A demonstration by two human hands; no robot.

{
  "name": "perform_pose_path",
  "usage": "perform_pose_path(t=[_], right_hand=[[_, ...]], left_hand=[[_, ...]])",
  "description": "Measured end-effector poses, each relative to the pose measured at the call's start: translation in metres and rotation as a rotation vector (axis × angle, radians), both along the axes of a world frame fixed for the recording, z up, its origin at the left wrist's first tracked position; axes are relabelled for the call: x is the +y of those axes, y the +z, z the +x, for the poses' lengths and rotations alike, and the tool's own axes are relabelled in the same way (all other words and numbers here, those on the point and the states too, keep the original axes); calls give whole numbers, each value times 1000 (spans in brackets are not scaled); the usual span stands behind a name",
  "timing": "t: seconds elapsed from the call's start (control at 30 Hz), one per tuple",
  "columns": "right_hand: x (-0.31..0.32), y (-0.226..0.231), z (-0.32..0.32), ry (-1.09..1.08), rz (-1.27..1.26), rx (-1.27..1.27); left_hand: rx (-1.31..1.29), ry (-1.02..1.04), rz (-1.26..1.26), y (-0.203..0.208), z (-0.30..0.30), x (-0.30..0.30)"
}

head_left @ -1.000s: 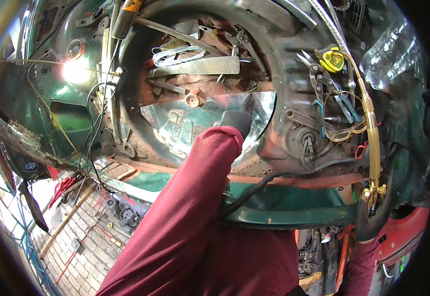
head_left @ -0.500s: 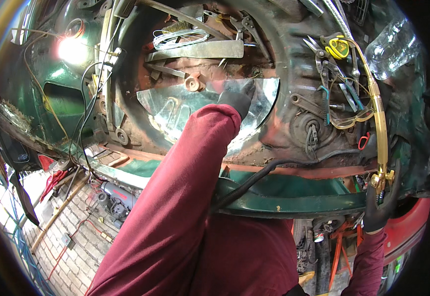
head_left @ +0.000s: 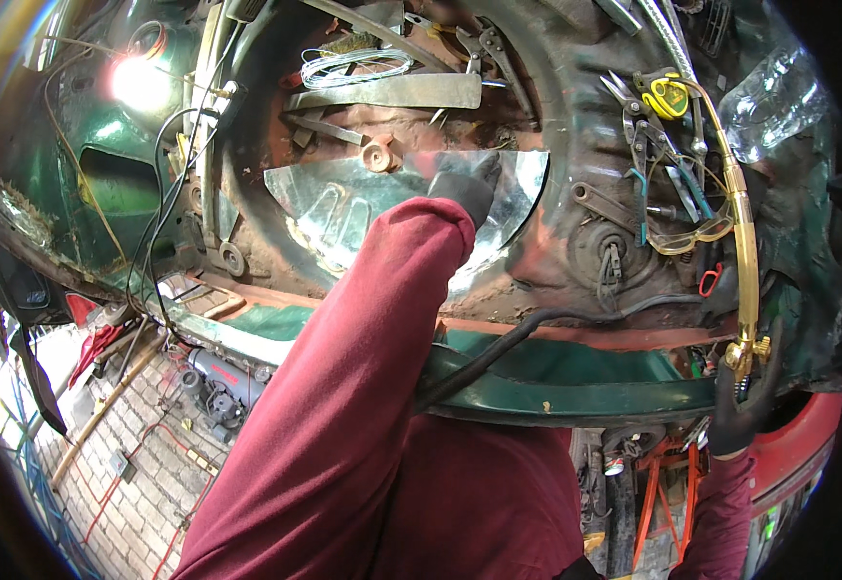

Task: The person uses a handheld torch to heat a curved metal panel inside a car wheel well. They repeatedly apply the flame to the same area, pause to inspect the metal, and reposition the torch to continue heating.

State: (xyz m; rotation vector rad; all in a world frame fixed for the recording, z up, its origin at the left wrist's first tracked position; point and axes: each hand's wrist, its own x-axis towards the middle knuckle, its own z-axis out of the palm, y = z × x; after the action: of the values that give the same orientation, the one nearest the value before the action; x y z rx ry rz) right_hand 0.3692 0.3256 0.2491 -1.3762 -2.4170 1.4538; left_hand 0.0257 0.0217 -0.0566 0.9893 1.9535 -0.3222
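A half-round piece of shiny sheet metal lies in the round well of a green car body. My left hand, in a dark glove, is closed at the sheet's straight upper edge; its fingertips are partly hidden. Far to the right, my gloved right hand is wrapped round the valve end of a brass gas torch. The torch's thin bent tube runs upward past a yellow tape measure. No flame shows.
Tin snips, clear safety glasses and a wrench lie right of the well. Coiled wire and a flat metal bar sit inside it. A bright lamp glows at left. A black cable crosses the green sill.
The view has shifted slightly. My left hand stays at the sheet's edge, and my right hand keeps its hold on the torch.
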Motion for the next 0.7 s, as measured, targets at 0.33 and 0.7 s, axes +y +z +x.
perform_pose_path(t=[0.33, 0.7], right_hand=[[3, 4, -6, 182, 209, -78], [2, 3, -8, 195, 226, -72]], left_hand=[[57, -100, 116, 2, 3, -4], [55, -123, 123, 10, 3, -3]])
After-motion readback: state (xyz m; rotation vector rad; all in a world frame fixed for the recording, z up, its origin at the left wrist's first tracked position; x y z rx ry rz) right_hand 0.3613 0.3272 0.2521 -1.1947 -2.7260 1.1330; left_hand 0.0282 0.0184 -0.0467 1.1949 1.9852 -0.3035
